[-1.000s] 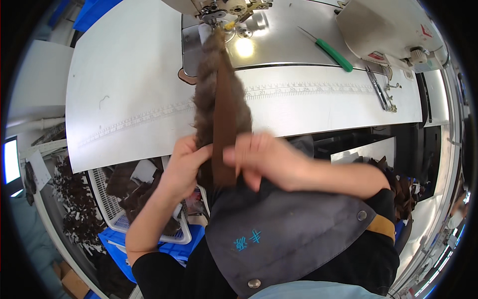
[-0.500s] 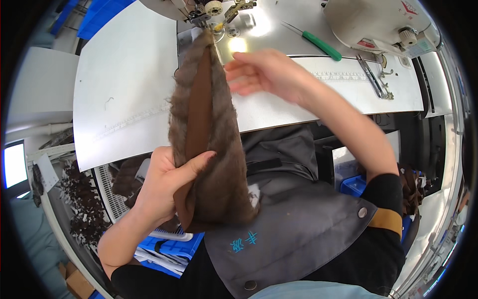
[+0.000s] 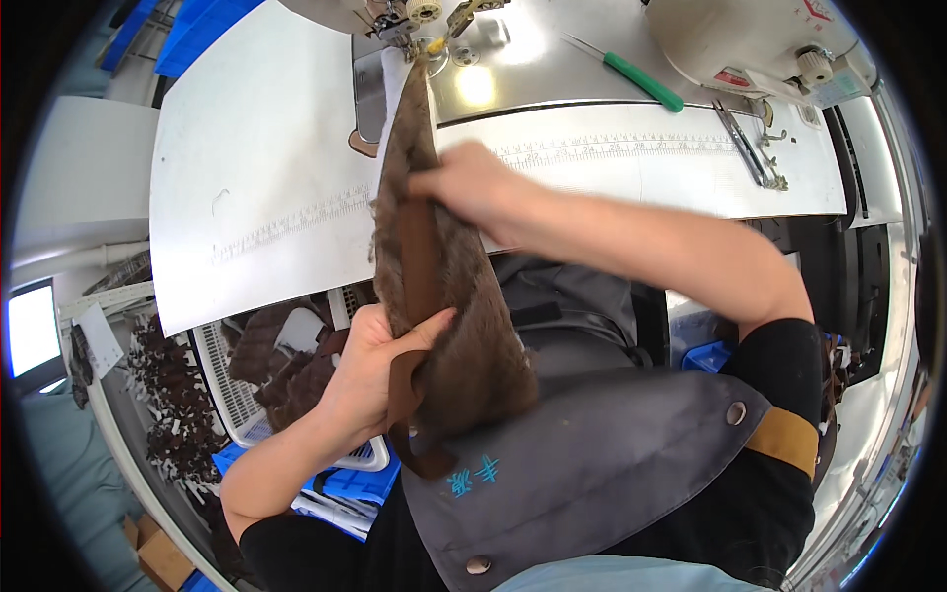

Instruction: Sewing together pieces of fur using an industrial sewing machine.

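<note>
Mid-frame, the left hand (image 3: 370, 370) grips the fur strip's (image 3: 434, 286) lower end; the right hand (image 3: 469, 187), arm outstretched, pinches it higher up.

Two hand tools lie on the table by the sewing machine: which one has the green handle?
The screwdriver, lying slantwise on the shiny metal plate left of the white machine. The other, the scissors further right, are bare dark metal.

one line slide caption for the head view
Both hands, left hand and right hand, hold a brown fur strip stretched from the sewing machine.
</note>
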